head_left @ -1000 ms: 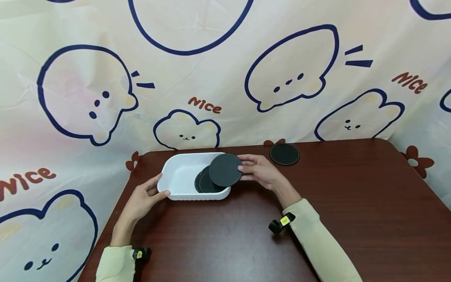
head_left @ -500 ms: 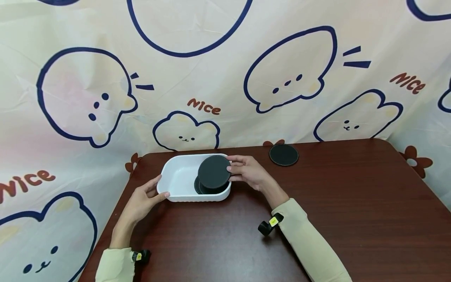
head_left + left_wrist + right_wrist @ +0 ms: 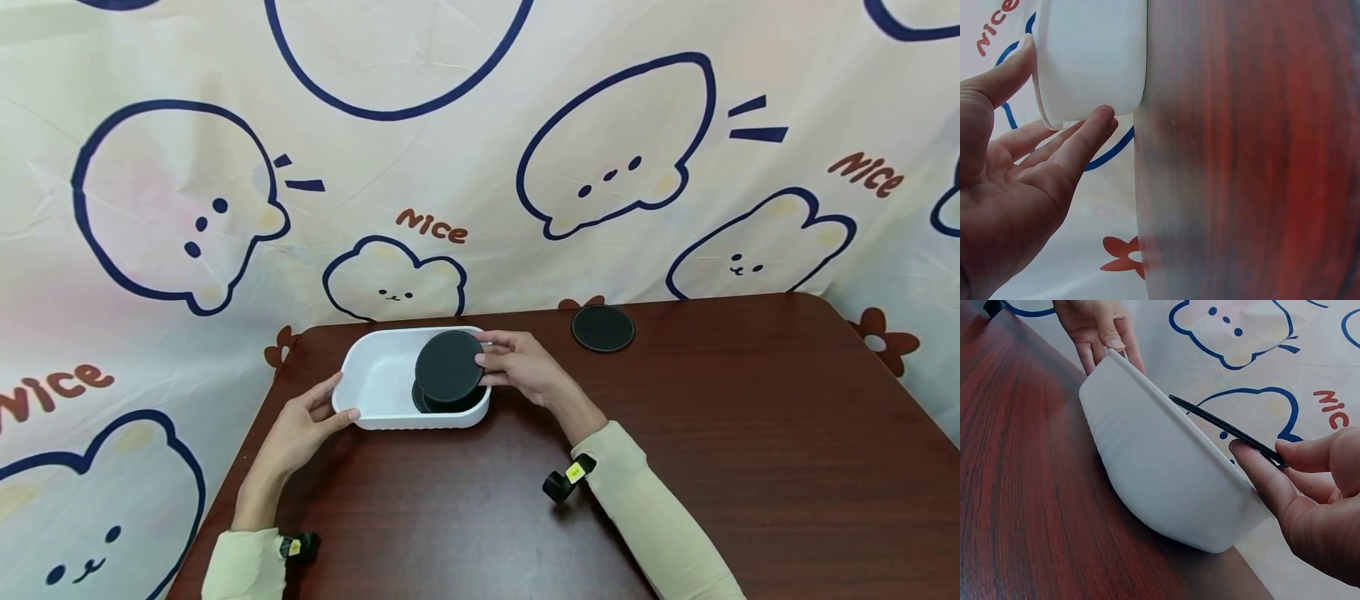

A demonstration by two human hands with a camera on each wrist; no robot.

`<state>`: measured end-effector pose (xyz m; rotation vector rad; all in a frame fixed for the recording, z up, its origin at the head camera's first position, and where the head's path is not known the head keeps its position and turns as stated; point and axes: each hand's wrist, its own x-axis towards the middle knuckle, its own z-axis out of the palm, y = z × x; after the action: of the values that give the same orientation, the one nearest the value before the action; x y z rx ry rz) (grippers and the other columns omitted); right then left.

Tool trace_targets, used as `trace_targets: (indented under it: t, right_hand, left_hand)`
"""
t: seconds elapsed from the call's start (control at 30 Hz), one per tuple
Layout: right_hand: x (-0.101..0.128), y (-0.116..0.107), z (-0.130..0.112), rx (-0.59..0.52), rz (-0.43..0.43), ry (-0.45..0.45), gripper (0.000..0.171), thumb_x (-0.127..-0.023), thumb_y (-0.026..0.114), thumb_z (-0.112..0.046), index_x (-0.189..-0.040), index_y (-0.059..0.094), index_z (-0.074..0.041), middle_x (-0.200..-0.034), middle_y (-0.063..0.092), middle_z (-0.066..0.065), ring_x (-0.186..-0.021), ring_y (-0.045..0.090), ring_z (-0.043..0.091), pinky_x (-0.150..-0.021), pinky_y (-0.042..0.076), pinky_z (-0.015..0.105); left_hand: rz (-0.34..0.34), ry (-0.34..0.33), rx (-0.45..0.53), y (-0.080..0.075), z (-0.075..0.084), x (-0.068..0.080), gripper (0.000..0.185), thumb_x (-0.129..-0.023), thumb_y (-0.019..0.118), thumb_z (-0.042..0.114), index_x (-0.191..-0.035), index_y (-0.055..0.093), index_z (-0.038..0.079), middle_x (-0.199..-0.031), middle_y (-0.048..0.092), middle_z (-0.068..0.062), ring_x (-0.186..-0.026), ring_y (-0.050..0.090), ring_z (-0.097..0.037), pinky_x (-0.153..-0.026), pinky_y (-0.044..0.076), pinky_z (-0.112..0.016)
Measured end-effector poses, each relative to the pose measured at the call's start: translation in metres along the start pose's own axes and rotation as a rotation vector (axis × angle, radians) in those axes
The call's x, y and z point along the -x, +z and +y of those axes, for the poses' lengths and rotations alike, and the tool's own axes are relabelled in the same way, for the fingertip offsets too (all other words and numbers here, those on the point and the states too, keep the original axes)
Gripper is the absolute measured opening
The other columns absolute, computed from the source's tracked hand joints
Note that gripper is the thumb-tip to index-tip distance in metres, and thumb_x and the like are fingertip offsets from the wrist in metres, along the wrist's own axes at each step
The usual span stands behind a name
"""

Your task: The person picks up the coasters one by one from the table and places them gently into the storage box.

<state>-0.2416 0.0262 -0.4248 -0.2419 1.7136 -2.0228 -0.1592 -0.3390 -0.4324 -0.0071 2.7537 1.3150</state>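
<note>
Head view, items by descending size. Table [image 3: 750, 467]: dark red-brown wood grain, smooth, rounded corners. Dish [image 3: 375, 375]: white, rectangular with rounded corners, glossy, faintly ribbed wall; stands at the table's 11 o'clock. Left hand [image 3: 303, 425]: thumb and fingers pinch the dish's near-left corner. Right hand [image 3: 517, 367]: pinches a disc [image 3: 448, 365], black, round, thin, matte, held tilted over the dish's right half. Dark discs [image 3: 442, 402], seemingly two, lie beneath. Another disc [image 3: 603, 327], flat, at 12 o'clock. Advice: level the held disc, centre over the stack, release low while the dish is steadied.
</note>
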Motion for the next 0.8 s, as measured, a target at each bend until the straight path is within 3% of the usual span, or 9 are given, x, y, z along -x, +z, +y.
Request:
trace_targets:
  t: [0.23,0.37,0.53,0.8]
  right_hand:
    - [0.0,0.003,0.002,0.056,0.033,-0.02,0.049,-0.105,0.063,0.001,-0.153,0.056,-0.003,-0.129,0.072,0.019,-0.088,0.075,0.011,-0.079,0.067,0.027]
    - [0.001,0.004,0.002,0.106,0.041,-0.036,0.048,-0.104,0.065,0.0,-0.152,0.059,-0.004,-0.135,0.071,0.022,-0.089,0.074,0.01,-0.075,0.066,0.025]
    - [0.003,0.006,0.001,0.175,0.043,-0.066,0.048,-0.104,0.066,-0.001,-0.152,0.059,-0.005,-0.144,0.065,0.025,-0.096,0.074,0.013,-0.077,0.066,0.027]
    - [0.002,0.011,0.002,0.243,0.063,-0.084,0.046,-0.104,0.067,-0.002,-0.149,0.062,-0.005,-0.139,0.068,0.025,-0.101,0.076,0.02,-0.081,0.067,0.031]
  left_hand:
    - [-0.001,0.009,0.007,0.0,0.0,0.0,0.087,-0.1,0.079,0.03,-0.169,0.031,0.007,-0.167,0.04,-0.03,-0.143,0.057,-0.044,-0.103,0.06,-0.037]
    - [-0.002,0.009,0.001,0.0,0.0,0.0,0.088,-0.1,0.079,0.031,-0.169,0.031,0.007,-0.167,0.041,-0.03,-0.143,0.058,-0.044,-0.104,0.059,-0.04]
    - [-0.003,0.005,0.0,0.0,0.0,-0.001,0.088,-0.1,0.079,0.032,-0.17,0.031,0.008,-0.166,0.042,-0.029,-0.143,0.058,-0.043,-0.105,0.058,-0.042]
    - [-0.004,0.002,0.003,0.0,0.0,0.0,0.088,-0.1,0.079,0.031,-0.17,0.031,0.008,-0.166,0.043,-0.029,-0.143,0.059,-0.043,-0.103,0.06,-0.035]
